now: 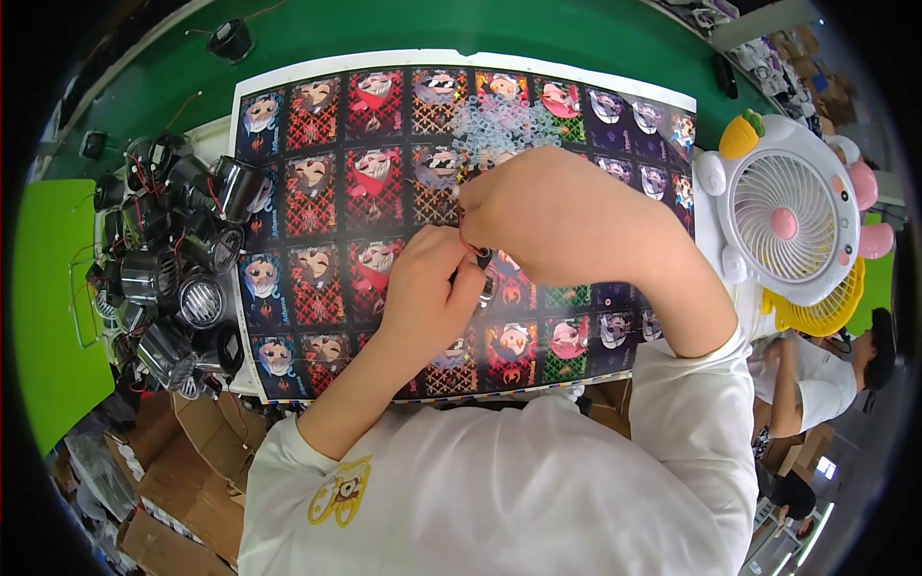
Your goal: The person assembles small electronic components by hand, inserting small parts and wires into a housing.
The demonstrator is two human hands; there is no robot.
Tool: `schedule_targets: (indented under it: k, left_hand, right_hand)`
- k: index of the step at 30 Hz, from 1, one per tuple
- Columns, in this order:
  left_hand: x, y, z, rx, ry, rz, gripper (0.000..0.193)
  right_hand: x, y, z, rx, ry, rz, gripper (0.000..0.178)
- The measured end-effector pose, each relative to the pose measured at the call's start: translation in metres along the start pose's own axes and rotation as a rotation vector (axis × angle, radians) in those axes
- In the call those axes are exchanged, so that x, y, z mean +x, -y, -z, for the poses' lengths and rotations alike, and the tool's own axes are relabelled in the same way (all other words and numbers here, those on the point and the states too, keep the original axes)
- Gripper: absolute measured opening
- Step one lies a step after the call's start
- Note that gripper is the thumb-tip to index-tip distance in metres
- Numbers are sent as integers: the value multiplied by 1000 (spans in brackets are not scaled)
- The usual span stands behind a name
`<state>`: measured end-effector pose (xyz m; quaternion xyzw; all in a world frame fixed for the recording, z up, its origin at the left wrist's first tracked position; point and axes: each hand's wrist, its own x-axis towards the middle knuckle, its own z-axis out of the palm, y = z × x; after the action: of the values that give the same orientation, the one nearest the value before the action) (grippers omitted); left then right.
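"Holding what?"
"Left hand [429, 288] curls round a shiny part [488, 291] over the sheet [336, 235]; right hand [557, 211], at its one o'clock, bunched, grip hidden."
"Slippery?"
"Likely, and hard. Hold its sides, not the red wire [464, 237]."

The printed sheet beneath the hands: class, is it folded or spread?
Spread: the printed sheet lies opened out, with rows of pictures and its white top border in view.

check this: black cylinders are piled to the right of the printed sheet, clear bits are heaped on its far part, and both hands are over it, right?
Not quite: the head view shows the black cylinders piled to the left of the printed sheet. The clear bits are heaped on its far part, and the left hand and right hand are over it.
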<state>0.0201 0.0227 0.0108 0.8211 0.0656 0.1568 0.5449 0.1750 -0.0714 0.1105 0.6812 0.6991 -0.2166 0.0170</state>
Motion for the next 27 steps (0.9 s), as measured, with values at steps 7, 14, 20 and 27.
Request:
schedule_targets:
  k: [7, 14, 20, 27]
  left_hand:
    - [-5, -2, 7, -7, 18, 28, 28]
    - [-3, -14, 6, -125, -11, 227, 31]
    - [13, -23, 46, 246, -422, -106, 47]
    - [21, 6, 168, 1032, -289, 136, 28]
  right_hand:
    - [-28, -22, -16, 93, -370, -231, 10]
    - [-48, 18, -100, 246, -819, -249, 58]
    - [-25, 9, -72, 494, -909, -109, 68]
    - [30, -164, -17, 43, -1059, -709, 63]
